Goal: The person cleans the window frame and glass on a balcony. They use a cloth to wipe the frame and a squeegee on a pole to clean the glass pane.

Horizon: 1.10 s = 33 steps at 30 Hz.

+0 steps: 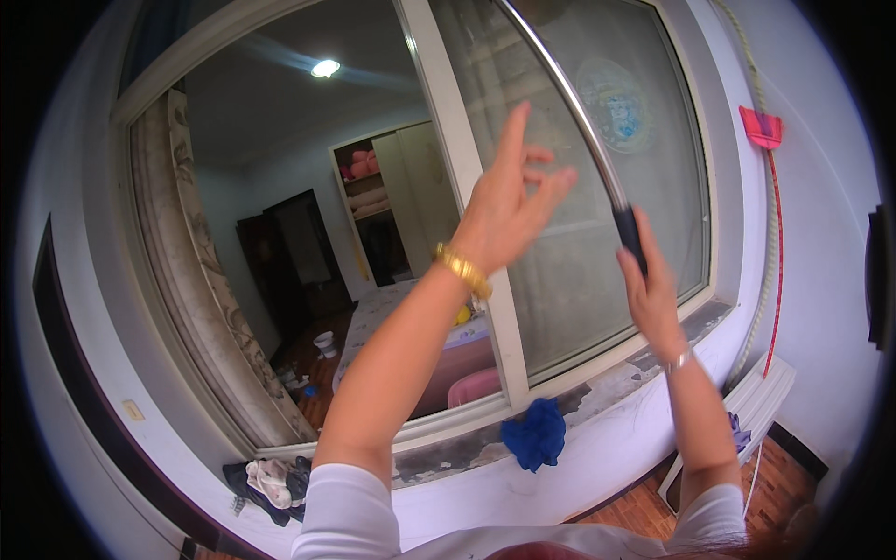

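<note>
A shiny metal pole (570,87) with a black handle (628,236) slants up across the window, and my right hand (652,283) grips it by that handle. The pole's upper end runs out of view at the top. My left hand (507,199), slightly blurred, is raised left of the pole with its fingers apart and nothing in them. Behind both hands stands a sliding window with a cream frame (448,105). Its right glass pane (560,294) is closed and cloudy, with a round blue sticker (619,108) on it.
A blue cloth (535,434) hangs over the worn sill (602,388). Dark and pale cloths (269,483) lie at the sill's left end. At right, a rope (775,224) with a pink piece of plastic (761,127) runs down to a white unit (763,385). A patterned curtain (203,245) hangs inside.
</note>
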Each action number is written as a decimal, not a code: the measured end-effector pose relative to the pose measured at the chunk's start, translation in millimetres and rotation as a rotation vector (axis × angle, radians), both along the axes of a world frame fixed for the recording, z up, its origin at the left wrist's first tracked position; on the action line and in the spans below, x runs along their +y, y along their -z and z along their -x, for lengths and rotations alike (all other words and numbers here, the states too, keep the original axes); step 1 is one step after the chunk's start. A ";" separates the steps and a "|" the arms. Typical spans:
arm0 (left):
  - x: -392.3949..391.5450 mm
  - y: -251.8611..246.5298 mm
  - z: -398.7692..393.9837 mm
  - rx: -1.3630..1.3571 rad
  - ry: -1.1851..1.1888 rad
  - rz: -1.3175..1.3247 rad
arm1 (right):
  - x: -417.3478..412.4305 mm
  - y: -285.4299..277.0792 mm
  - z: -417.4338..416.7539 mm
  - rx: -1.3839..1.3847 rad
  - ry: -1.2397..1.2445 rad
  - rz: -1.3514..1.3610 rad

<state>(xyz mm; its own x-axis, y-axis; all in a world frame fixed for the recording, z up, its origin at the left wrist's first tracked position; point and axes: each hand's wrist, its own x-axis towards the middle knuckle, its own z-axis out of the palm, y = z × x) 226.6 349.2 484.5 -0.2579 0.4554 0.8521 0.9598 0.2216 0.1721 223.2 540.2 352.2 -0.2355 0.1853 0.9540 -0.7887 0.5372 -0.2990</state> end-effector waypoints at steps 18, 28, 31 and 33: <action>-134.2 175.3 -69.0 -0.791 0.158 -0.075 | -23.8 -301.1 27.8 0.233 0.687 -0.220; -113.9 175.0 -50.3 -0.848 0.211 -0.063 | 43.1 -74.3 -1.9 -0.009 0.693 -0.295; -99.8 175.5 -46.1 -0.878 0.244 -0.032 | 60.6 -14.9 -25.3 -0.117 0.678 -0.285; -88.7 175.4 -42.5 -0.885 0.275 -0.011 | 73.0 19.0 -45.0 -0.128 0.674 -0.321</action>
